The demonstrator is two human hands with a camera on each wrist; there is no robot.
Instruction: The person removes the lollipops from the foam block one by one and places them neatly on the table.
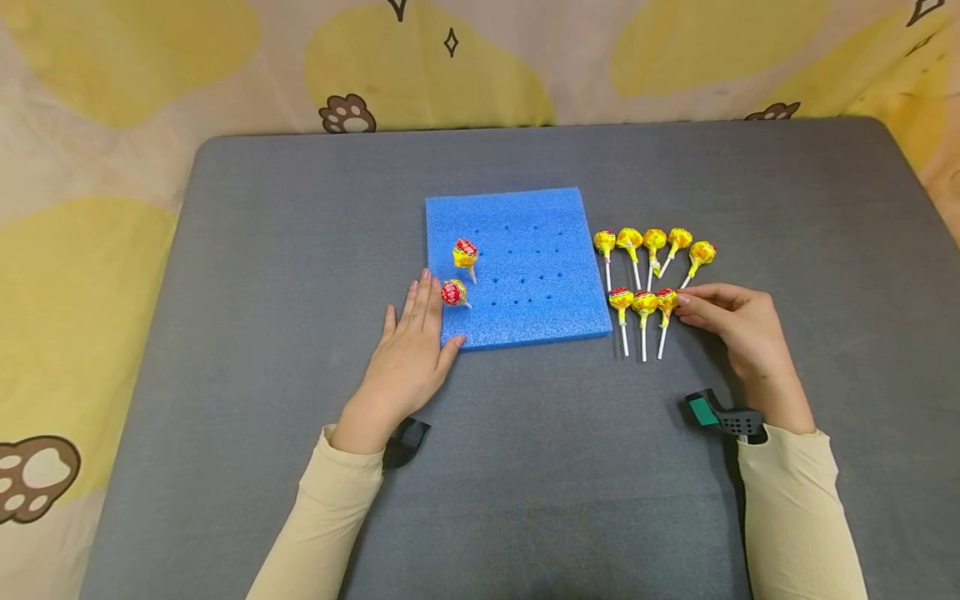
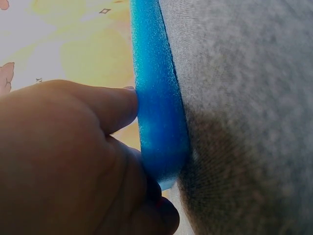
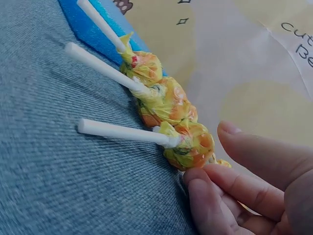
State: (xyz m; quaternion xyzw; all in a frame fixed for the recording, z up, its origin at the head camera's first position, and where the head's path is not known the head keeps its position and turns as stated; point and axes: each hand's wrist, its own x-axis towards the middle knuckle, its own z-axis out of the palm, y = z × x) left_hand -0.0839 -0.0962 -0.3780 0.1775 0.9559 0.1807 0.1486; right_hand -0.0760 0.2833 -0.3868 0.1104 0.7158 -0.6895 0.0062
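The left hand (image 1: 411,346) lay flat, steadying the blue foam board (image 1: 517,267). The right hand's (image 1: 731,321) loosely parted fingertips touched the nearest lollipop (image 1: 666,302), likely about to pinch it

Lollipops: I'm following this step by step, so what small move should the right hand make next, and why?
Probably pinch and lift the nearest lollipop: the right hand has its fingertips at its head, two already stand in the foam board, which the left hand steadies.

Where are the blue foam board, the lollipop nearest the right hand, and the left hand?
blue foam board (image 1: 525,208), head view, bare far part of its top.
lollipop nearest the right hand (image 1: 666,298), head view, wrapped head.
left hand (image 1: 408,354), head view, back of hand.
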